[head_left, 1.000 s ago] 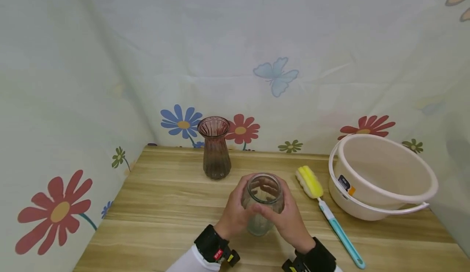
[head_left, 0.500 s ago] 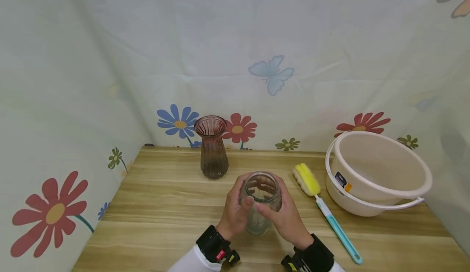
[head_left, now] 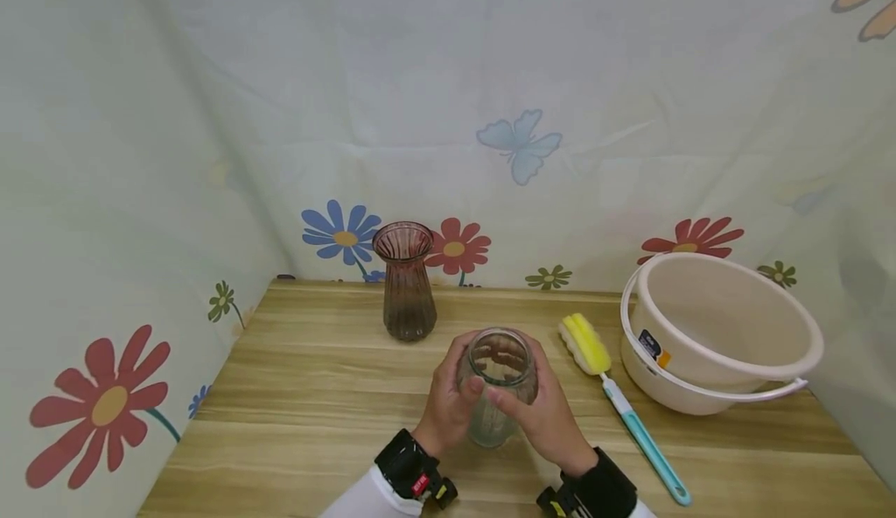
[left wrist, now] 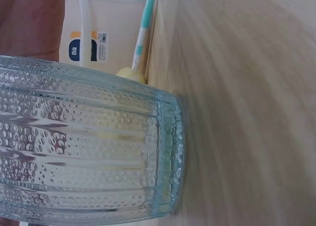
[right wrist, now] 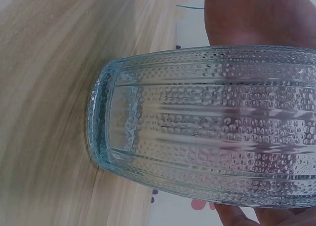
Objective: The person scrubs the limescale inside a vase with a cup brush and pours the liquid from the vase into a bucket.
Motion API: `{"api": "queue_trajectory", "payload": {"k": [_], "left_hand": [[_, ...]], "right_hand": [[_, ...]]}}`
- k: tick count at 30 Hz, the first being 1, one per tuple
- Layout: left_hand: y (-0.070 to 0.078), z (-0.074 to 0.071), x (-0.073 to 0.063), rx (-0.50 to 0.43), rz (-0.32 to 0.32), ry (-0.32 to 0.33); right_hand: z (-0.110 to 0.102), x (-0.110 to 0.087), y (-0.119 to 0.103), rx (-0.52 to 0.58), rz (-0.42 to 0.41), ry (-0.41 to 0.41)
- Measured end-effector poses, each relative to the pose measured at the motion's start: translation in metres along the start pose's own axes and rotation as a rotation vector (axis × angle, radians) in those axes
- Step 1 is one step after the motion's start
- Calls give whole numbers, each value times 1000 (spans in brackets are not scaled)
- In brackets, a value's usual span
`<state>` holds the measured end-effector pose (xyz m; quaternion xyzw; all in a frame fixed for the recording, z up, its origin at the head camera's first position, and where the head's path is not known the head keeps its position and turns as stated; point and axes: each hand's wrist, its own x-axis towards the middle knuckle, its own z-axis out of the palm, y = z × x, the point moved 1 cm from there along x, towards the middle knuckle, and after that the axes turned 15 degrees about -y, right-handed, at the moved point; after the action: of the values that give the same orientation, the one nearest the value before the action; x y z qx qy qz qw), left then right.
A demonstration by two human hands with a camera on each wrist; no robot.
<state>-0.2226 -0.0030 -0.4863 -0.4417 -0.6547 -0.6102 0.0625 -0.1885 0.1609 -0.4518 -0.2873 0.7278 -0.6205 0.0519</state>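
Observation:
A clear glass jar (head_left: 494, 421) with a wide round mouth stands upright on the wooden table. Its ribbed, dimpled wall fills much of the left wrist view, where the jar's (left wrist: 98, 137) thick base meets the tabletop. My left hand (head_left: 448, 401) grips it from the left, and my right hand (head_left: 553, 409) from the right. Both thumbs lie on the near side below the rim, with a small gap between them. Fingers wrap toward the back and show partly through the glass. Nothing is visible inside the jar (right wrist: 197, 122).
A purplish ribbed glass vase (head_left: 409, 296) stands farther back on the left. To the right lies a bottle brush (head_left: 633, 417) with a yellow sponge head and turquoise handle. Beyond it is a pale bucket (head_left: 700, 397) with its handle lowered. A flowered curtain (head_left: 420, 75) hangs behind the table (head_left: 308, 393).
My thumbs, close together a second ago, have moved slightly apart. Both hands keep their grip and the jar stays in place. The head view has shifted a little.

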Motion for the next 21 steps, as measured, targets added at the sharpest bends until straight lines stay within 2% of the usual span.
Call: {"api": "queue_trajectory", "payload": {"k": [21], "left_hand": [[-4,-1,-3,-3,-18,-17]], "right_hand": [[0,0,4,-43,-19,10]]}}
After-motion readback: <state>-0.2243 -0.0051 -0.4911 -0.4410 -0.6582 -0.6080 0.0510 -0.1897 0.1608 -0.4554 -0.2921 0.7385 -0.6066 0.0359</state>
